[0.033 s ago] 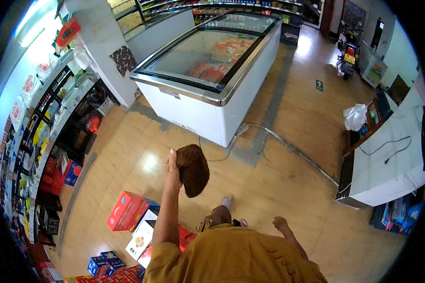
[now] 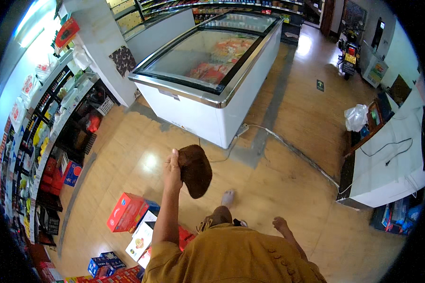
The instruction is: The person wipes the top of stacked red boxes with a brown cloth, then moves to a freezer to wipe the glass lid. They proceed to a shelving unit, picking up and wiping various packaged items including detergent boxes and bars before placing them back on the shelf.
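Observation:
My left hand [image 2: 173, 170] is raised in front of me, its fingers closed on the edge of a dark brown, fuzzy, flat piece [image 2: 195, 170] with rounded ends. It looks like a folded cloth or pad; its exact kind is not clear. The piece hangs in the air above the floor, short of the freezer's near end. Down by my right side, my right hand [image 2: 280, 223] is loosely curled, and no object shows in it.
Ahead stands a white chest freezer [image 2: 193, 111] with a glass top. A cable [image 2: 293, 150] crosses the floor. Cartons [image 2: 126, 212] sit by my left leg, near stocked shelves [image 2: 42, 155]. At right are a white counter [image 2: 387, 170] and, farther off, a motorbike [image 2: 349, 54].
The brown piece has tilted a little and shifted slightly right in my left hand's grip. My right hand stays where it was.

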The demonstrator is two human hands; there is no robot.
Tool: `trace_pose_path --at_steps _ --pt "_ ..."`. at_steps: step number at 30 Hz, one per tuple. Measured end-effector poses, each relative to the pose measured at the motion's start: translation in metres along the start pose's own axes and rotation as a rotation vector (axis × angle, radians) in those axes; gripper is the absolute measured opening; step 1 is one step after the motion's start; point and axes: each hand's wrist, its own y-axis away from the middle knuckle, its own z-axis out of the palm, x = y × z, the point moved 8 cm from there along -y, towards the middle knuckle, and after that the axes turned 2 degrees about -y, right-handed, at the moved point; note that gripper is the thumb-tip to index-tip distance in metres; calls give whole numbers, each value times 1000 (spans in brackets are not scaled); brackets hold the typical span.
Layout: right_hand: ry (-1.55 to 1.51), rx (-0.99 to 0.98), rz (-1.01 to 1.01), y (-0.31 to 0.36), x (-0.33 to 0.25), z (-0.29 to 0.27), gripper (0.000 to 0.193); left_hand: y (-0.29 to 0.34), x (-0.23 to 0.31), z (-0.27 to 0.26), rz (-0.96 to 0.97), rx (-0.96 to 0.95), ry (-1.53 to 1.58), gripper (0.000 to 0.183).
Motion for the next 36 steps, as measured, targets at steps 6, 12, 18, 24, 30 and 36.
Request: trace_pose_path --at_steps 6,12,18,24,30,36 --pt "718 128 -38 -31 -5 -21 11 -95 -22 67 -154 -18 45 36" --pt "-14 -55 -228 -53 -41 -18 14 -183 -16 164 -126 -314 102 38" --pt "111 -108 -267 -106 -72 -3 14 -276 -42 185 77 -253 -168 39" --pt "797 146 -104 -163 -133 1 19 -292 -46 199 -2 -211 -247 36" --pt "854 70 -300 -200 -154 -65 20 -309 -25 176 224 5 -767 38" --pt "673 51 -132 -233 -188 -100 20 -317 -11 168 308 227 -1147 39"
